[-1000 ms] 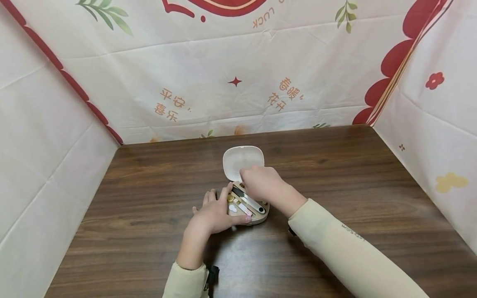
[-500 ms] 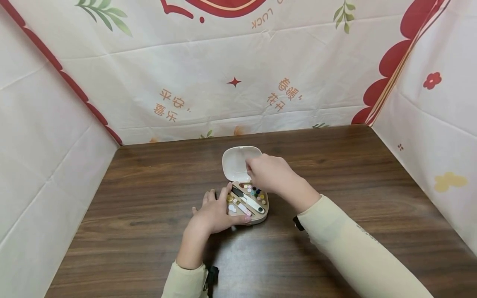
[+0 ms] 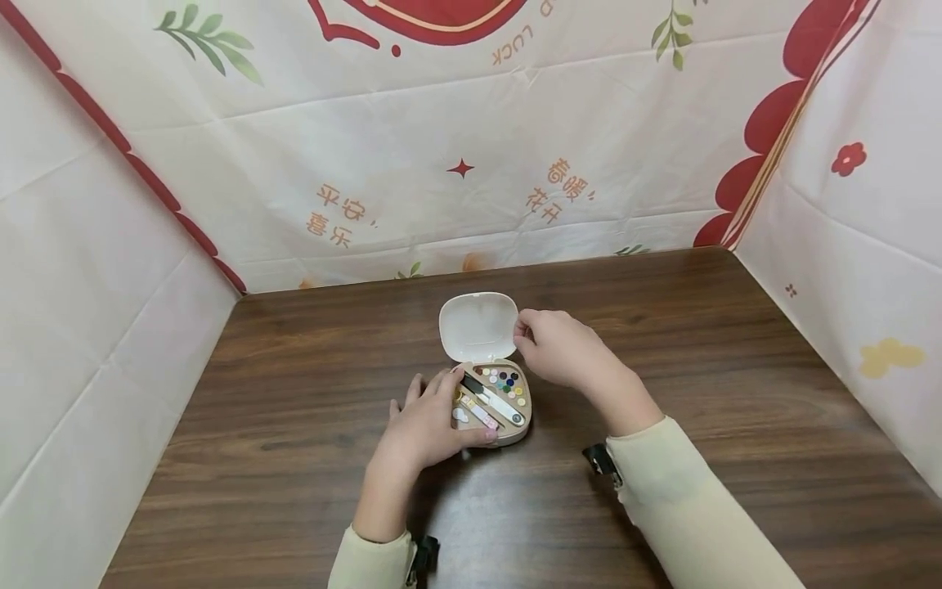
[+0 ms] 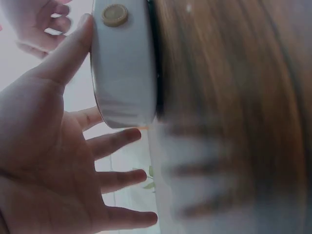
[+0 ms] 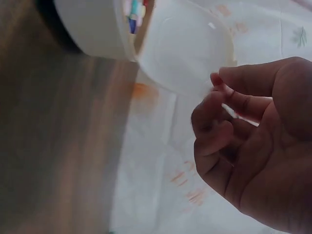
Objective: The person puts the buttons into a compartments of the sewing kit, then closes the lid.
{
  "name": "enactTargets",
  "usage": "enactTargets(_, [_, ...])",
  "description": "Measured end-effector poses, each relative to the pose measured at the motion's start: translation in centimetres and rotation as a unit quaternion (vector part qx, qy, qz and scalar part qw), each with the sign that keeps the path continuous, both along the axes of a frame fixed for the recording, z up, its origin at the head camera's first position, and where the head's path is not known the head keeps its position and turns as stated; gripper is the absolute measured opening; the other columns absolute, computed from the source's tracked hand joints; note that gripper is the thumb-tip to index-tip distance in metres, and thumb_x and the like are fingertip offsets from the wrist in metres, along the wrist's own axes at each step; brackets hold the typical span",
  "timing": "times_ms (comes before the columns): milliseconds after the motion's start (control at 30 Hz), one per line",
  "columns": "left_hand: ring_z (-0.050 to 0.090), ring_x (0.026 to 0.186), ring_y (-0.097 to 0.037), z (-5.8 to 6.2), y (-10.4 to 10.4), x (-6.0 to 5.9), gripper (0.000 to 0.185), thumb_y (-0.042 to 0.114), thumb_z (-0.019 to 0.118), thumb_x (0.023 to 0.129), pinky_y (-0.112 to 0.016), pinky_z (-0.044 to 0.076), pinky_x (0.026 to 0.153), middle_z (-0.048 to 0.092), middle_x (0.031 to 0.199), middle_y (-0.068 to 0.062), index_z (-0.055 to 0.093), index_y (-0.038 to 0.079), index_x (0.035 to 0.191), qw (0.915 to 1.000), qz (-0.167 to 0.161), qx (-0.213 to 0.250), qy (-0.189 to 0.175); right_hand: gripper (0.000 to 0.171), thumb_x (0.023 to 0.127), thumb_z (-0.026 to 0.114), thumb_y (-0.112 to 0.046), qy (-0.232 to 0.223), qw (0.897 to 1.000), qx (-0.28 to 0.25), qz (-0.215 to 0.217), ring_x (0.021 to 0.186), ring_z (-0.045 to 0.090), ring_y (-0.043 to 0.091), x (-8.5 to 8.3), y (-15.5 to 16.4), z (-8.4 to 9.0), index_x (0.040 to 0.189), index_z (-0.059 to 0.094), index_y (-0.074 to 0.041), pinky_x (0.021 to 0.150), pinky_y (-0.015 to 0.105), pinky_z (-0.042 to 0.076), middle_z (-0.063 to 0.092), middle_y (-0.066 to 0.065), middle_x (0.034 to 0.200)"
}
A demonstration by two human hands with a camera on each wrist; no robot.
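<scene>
A small beige plastic sewing-kit case [image 3: 495, 402] sits open near the middle of the dark brown wooden surface [image 3: 706, 384], its white rounded lid [image 3: 478, 325] tipped up and back on the far side. Inside the case lie a row of small coloured buttons [image 3: 504, 380], a black-and-white snipper [image 3: 491, 399] set on a slant, and a pink-and-white tape [image 3: 478, 411] beside it. The left hand [image 3: 427, 421] rests against the near left side of the case, thumb along its front edge and the other fingers spread out flat and relaxed on the surface; the left wrist view shows the same thumb lying on the pale side wall of the case [image 4: 123, 68], near a round gold-coloured stud [image 4: 115, 14]. The right hand [image 3: 561, 348] hovers just beside the right edge of the lid, fingers loosely curled inwards with the tips drawn close to the thumb; in the right wrist view the right hand [image 5: 258, 146] is seen close to the translucent lid [image 5: 187, 53], and whether something tiny is pinched between the fingertips cannot be told. Behind the surface hang cream printed cloth walls [image 3: 412, 164] with red shapes and green leaves.
</scene>
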State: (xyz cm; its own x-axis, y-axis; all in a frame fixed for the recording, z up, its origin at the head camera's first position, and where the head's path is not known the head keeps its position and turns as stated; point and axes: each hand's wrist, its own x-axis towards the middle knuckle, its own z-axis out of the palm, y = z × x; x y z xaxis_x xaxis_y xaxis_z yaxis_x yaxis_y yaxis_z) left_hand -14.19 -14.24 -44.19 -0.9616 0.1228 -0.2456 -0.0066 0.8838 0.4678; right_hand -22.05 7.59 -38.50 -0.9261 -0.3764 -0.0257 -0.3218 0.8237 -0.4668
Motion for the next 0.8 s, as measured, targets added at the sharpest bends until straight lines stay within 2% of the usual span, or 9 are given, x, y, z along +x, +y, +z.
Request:
enactTargets(133, [0.03, 0.16, -0.048, -0.2, 0.5, 0.2, 0.106, 0.067, 0.085, 0.08, -0.084, 0.021, 0.119, 0.047, 0.167, -0.007, 0.033, 0.034, 0.166, 0.9998, -0.005, 0.011, 0.013, 0.025, 0.107, 0.054, -0.016, -0.035, 0.998, -0.052, -0.016, 0.101, 0.066, 0.027, 0.8, 1.0, -1.6, 0.124, 0.067, -0.002, 0.092, 0.046, 0.055, 0.07, 0.013, 0.109])
enactTargets(267, [0.033, 0.158, -0.048, -0.2, 1.0, 0.3, 0.105, 0.067, 0.085, 0.079, -0.083, 0.021, 0.12, 0.048, 0.166, -0.007, 0.034, 0.035, 0.165, 0.9998, -0.003, 0.013, 0.017, 0.04, 0.109, 0.051, -0.017, -0.08, 0.994, -0.068, -0.023, 0.125, 0.065, 0.036, 1.9, 1.5, -2.7, 0.143, 0.058, 0.004, 0.109, 0.056, 0.052, 0.068, 0.022, 0.133])
enactTargets(533, [0.042, 0.154, -0.047, -0.2, 2.0, 0.8, 0.107, 0.067, 0.087, 0.078, -0.081, 0.026, 0.119, 0.051, 0.163, -0.01, 0.036, 0.028, 0.164, 0.9991, -0.005, 0.018, 0.037, 0.042, 0.11, 0.049, -0.02, -0.107, 0.991, -0.072, -0.03, 0.131, 0.066, 0.036, 3.6, 2.5, -3.6, 0.143, 0.06, 0.004, 0.111, 0.056, 0.052, 0.07, 0.022, 0.136])
enactTargets(800, [0.047, 0.152, -0.042, -0.3, 2.8, 0.8, 0.112, 0.068, 0.085, 0.079, -0.077, 0.029, 0.121, 0.053, 0.162, -0.011, 0.032, 0.023, 0.167, 0.9985, -0.02, 0.021, 0.046, 0.041, 0.11, 0.049, -0.021, -0.116, 0.99, -0.081, -0.027, 0.14, 0.059, 0.041, 4.2, 4.3, -4.0, 0.142, 0.063, 0.002, 0.115, 0.062, 0.046, 0.067, 0.023, 0.144])
